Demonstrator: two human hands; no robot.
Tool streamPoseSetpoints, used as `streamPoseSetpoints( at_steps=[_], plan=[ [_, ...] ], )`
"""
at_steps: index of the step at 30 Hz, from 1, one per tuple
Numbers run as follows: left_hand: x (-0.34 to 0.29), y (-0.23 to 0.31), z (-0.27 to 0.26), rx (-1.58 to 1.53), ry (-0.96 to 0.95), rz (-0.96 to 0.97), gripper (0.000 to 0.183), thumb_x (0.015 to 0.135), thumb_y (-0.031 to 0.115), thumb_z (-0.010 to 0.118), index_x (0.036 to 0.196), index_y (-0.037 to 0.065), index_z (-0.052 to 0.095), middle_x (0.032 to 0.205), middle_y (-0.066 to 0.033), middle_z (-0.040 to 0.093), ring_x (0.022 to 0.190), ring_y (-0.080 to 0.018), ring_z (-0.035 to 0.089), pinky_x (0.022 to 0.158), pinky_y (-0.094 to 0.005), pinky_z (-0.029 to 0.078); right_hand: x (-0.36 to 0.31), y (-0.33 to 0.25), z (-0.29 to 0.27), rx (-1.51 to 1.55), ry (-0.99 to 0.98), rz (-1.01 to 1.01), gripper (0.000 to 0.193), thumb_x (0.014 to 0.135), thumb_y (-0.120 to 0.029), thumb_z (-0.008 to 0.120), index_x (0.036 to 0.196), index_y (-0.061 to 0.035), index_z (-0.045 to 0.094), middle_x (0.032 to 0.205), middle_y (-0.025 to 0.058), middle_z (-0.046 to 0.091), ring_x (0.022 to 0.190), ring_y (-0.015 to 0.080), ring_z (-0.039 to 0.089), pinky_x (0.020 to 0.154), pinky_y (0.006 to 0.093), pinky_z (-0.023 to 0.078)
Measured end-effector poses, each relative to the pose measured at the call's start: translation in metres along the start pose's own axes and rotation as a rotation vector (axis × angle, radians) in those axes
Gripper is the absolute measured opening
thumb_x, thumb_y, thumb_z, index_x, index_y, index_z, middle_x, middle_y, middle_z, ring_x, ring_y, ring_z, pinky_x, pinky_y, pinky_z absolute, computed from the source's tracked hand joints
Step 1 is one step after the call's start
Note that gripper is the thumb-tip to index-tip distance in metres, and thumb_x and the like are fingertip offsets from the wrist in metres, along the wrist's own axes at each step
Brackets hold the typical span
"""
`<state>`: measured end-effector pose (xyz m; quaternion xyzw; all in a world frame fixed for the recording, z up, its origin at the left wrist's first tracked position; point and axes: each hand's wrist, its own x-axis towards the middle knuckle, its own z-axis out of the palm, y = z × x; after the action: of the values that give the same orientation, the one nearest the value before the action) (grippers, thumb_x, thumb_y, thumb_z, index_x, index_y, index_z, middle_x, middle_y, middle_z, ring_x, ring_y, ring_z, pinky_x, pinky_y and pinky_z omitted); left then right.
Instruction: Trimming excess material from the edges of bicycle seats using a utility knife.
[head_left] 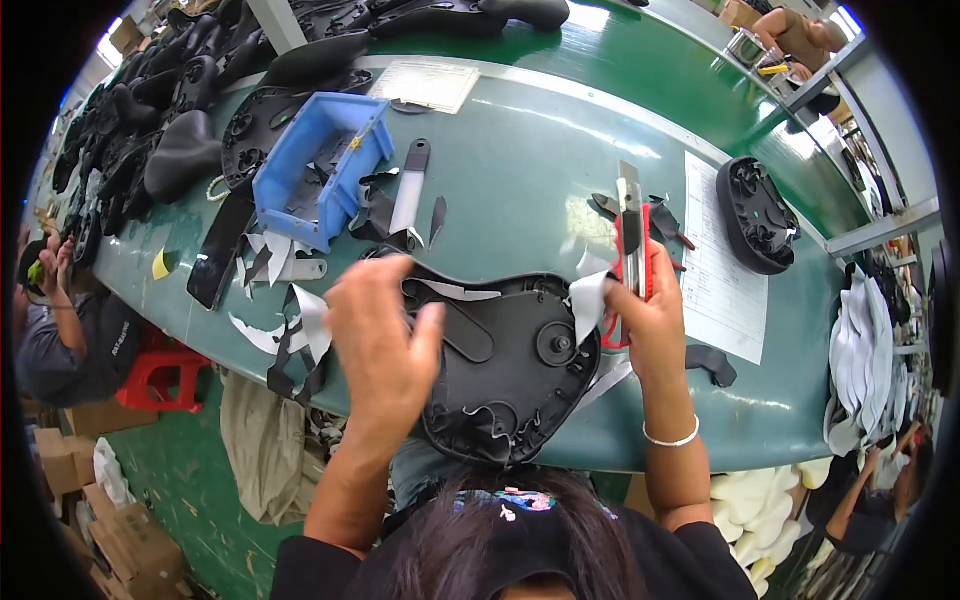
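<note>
A black bicycle saddle (500,370) lies underside up at the table's near edge, showing its moulded shell and a round boss. My left hand (372,345) hovers over its left side, thumb apart from the slightly blurred fingers, with nothing seen in it. To the right of the saddle, my right hand (655,320) grips a red utility knife (632,240), its metal blade pointing away from me. A white scrap of material (588,308) hangs by the thumb of that hand, over the saddle's right rim. Another pale strip (455,291) lies along the far rim.
A blue bin (325,170) with dark scraps stands at the left; trimmed scraps (290,330) and a wide-bladed scraper (408,190) lie around it. Pliers (606,204), a paper sheet (725,260) and another saddle (757,215) are at the right. Saddles (185,155) pile up far left.
</note>
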<state>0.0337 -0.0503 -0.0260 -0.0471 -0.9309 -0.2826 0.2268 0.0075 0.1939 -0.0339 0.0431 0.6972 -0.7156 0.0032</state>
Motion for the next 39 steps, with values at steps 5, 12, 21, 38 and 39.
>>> streamPoseSetpoints(
  at_steps=[5,12,21,38,39],
  plan=[
    [0.025,0.047,0.026,-0.070,-0.373,0.385,0.024,0.072,0.021,0.068,0.087,0.007,0.057,0.086,-0.0075,0.059,0.082,-0.0235,0.051,0.075,-0.0376,0.036,-0.019,-0.028,0.019,-0.427,-0.207,-0.420,0.048,0.080,-0.007,0.068,0.123,-0.0056,0.048,0.095,0.0142,0.066,0.075,0.0232,0.065,0.069,0.0290,0.050],
    [0.033,0.038,0.028,-0.292,-0.529,0.276,0.024,0.072,0.019,0.062,0.055,0.005,0.053,0.057,-0.0085,0.050,0.070,-0.0236,0.047,0.072,-0.0355,0.032,-0.046,-0.039,-0.038,-1.119,-0.371,-0.527,0.063,0.079,-0.010,0.068,0.137,-0.0212,0.046,0.069,0.0025,0.055,0.052,0.0178,0.054,0.045,0.0334,0.042],
    [0.044,0.029,0.020,-1.585,-0.307,-0.624,0.022,0.081,0.015,0.054,0.072,-0.001,0.065,0.067,-0.0102,0.058,0.068,-0.0169,0.054,0.065,-0.0256,0.040,-0.125,-0.020,-0.019,-1.245,-0.169,-0.236,0.061,0.083,-0.015,0.065,0.140,-0.0177,0.043,0.060,0.0054,0.049,0.044,0.0222,0.050,0.041,0.0369,0.038],
    [0.087,-0.015,0.046,-0.923,-0.033,-0.413,0.030,0.092,0.030,0.055,0.081,0.005,0.066,0.075,-0.0019,0.062,0.077,-0.0131,0.051,0.075,-0.0284,0.038,-0.090,-0.038,0.013,-1.425,-0.166,-0.248,0.045,0.088,-0.017,0.057,0.133,-0.0178,0.050,0.058,0.0061,0.054,0.044,0.0248,0.054,0.041,0.0386,0.038],
    [0.090,-0.010,0.041,-1.159,-0.163,-0.533,0.038,0.096,0.036,0.049,0.092,0.003,0.069,0.086,-0.0026,0.066,0.082,-0.0126,0.053,0.080,-0.0260,0.037,-0.078,-0.042,0.004,-1.435,-0.159,-0.246,0.045,0.088,-0.017,0.057,0.133,-0.0178,0.050,0.058,0.0061,0.054,0.044,0.0248,0.054,0.041,0.0386,0.038]
  ],
)
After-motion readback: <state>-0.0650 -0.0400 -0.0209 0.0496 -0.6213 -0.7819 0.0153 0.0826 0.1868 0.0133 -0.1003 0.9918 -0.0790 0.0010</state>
